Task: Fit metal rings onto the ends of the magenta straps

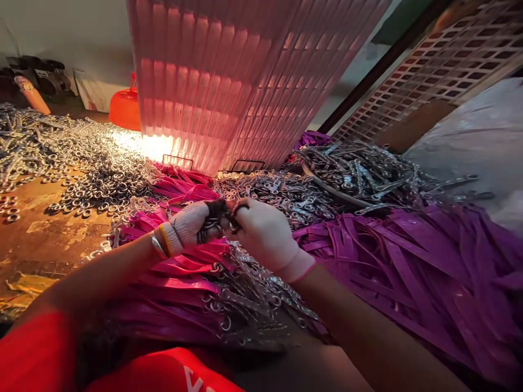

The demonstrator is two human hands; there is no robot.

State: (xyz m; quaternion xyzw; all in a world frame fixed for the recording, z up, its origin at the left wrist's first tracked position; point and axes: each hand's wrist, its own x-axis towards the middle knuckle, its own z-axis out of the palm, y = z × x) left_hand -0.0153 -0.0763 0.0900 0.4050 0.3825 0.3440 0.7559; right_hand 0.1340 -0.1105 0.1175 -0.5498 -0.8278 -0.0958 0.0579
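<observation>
Several dark metal rings (210, 230) sat in our closed left hand (188, 224); our right hand (263, 233) curled beside it, whether gripping anything we could not tell. Beneath lay pink straps (186, 288); right, purple straps (412, 283); left, loose rings (108, 185) on table (44, 228); beyond, red lamp (125, 110).

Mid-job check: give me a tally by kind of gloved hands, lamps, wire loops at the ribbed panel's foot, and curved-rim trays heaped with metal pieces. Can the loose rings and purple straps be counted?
Gloved hands: 2 (left hand, right hand)
Orange lamp: 1
Wire loops: 2
Curved-rim tray: 1
Total: 6
Loose rings and purple straps: too many and overlapping to count.
</observation>
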